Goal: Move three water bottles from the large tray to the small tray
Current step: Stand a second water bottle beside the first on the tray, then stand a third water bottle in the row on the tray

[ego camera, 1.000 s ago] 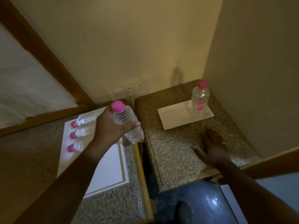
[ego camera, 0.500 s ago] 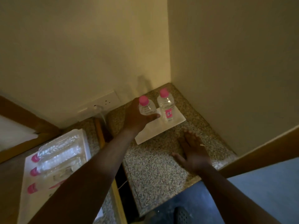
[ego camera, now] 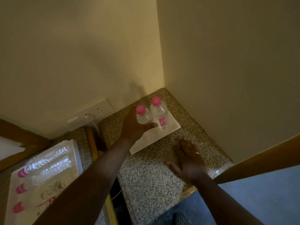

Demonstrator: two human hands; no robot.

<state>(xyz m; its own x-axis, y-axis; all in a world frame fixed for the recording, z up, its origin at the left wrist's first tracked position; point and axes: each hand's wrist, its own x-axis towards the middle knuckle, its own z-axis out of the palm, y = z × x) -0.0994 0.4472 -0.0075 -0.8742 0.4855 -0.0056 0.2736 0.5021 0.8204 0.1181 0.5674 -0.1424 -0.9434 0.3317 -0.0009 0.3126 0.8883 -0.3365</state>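
My left hand [ego camera: 134,127] is wrapped around a clear water bottle with a pink cap [ego camera: 142,115], held upright over the small white tray [ego camera: 172,127] in the corner. Right beside it a second pink-capped bottle [ego camera: 159,114] stands on that tray. My right hand [ego camera: 189,159] lies flat, fingers spread, on the speckled stone top in front of the small tray. At the lower left, the large white tray [ego camera: 76,153] carries three bottles lying on their sides [ego camera: 47,164], pink caps pointing left.
Two cream walls meet just behind the small tray. A white wall socket [ego camera: 95,111] with a plugged cable sits behind the gap between the two stone tops. A wooden edge [ego camera: 92,143] borders the left top. A blue floor [ego camera: 259,192] lies at the lower right.
My left hand carried the bottle from above the large tray rightward to the small tray, next to the standing bottle. My view swung right. The right hand stayed flat on the stone.
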